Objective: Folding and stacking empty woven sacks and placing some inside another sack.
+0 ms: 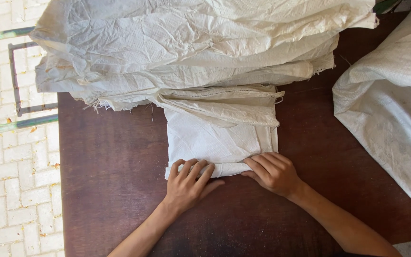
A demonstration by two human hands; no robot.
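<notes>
— White cloth, was that what the hands were on?

— Yes. A folded white sack (217, 143) lay on the dark brown table (110, 157). The left hand (186, 183) and the right hand (273, 172) both pressed on its near edge, side by side.

— Were the hands shut tight?

— No. The fingers were bent a little and lay flat on top of the fold. The left thumb stuck out on the table. The hands pushed down on the sack more than they gripped it.

— What was past the hands?

— A big pile of white sacks (191, 47), all crumpled. It lay over the far end of the folded sack.

— And off to the side?

— Another white sack (391, 104) lay well apart from the right hand, out to its right. Beyond the left hand, off the table, was a pale brick floor (15, 181) and a metal frame (14, 81).
</notes>
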